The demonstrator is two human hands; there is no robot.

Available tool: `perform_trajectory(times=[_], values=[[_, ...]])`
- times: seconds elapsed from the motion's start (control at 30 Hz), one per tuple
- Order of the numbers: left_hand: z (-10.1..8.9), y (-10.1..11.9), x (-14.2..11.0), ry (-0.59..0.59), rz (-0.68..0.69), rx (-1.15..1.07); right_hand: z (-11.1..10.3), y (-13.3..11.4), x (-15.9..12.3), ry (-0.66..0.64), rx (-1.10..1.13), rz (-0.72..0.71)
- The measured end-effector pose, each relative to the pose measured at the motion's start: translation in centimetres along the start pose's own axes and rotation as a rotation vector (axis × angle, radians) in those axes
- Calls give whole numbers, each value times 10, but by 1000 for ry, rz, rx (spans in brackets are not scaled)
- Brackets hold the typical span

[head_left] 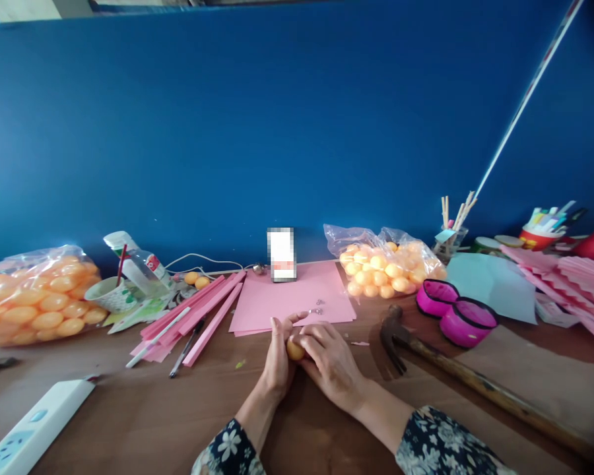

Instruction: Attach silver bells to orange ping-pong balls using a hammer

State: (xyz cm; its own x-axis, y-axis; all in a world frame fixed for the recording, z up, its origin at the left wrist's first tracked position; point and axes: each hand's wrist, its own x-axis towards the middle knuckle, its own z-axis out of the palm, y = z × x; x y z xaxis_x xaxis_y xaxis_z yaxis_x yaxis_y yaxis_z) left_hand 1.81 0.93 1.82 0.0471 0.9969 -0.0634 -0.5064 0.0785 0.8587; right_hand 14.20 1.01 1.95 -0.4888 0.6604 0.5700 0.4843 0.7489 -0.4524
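Note:
Between my two hands sits a small orange ball (295, 350), which looks like a table tennis ball. My left hand (278, 359) is curled round its left side, with the fingers partly hidden behind it. From the right, my right hand (334, 363) presses its fingers onto the same ball. Just beyond the hands lie pink paper sheets (282, 303) with a few tiny shiny metal pieces (317, 311) on them, too small to name. A hammer (416, 343) rests on the table to the right of my right hand.
Clear bags of orange balls stand at left (44, 303) and back right (381, 267). Left of my hands lie pink paper strips (193, 310) and a pen (187, 348). A power strip (39, 422) is front left; magenta rings (468, 323) are right. A blue partition (277, 132) closes the back.

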Motion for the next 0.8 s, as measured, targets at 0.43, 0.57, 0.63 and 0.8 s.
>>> perform_trajectory(times=[0.43, 0.57, 0.63, 0.8], values=[[-2, 6, 1, -115, -132, -205, 0, 5, 1, 95, 146, 78], [-2, 5, 2, -103, -139, -191, -1, 6, 1, 99, 185, 113], [-2, 4, 2, -89, -129, -191, 0, 8, 0, 110, 214, 131], [-6, -1, 4, -82, -98, -195, 7, 14, -3, 153, 345, 267]])
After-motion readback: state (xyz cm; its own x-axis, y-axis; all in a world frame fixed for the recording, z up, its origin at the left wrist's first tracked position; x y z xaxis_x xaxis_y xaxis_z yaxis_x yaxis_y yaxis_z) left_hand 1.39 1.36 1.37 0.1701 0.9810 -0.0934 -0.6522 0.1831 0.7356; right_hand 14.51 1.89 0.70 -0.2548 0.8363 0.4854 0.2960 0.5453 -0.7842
